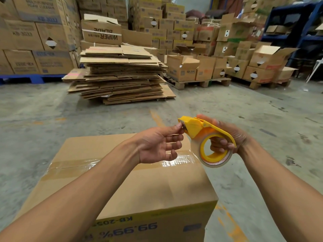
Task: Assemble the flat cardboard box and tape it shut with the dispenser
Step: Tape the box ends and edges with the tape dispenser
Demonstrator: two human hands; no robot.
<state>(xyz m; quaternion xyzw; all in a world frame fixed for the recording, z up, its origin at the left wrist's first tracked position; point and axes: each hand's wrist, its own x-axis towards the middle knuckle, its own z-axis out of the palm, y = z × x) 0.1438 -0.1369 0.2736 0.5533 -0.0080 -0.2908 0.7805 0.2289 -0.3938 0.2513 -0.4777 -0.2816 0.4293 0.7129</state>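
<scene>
Head view — status?
— Box (132, 186) erected on floor, top seam taped. Right hand (225, 137) grips dispenser (208, 135); left hand (157, 145) fingertips pinch tape end. Further strips likely remain.

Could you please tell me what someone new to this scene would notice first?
The yellow tape dispenser stands out, held up in the right hand at centre right while the left hand pinches at its front end. Just below sits the assembled cardboard box, clear tape across its top. Beyond, a tall stack of flattened cardboard rests on the floor.
</scene>
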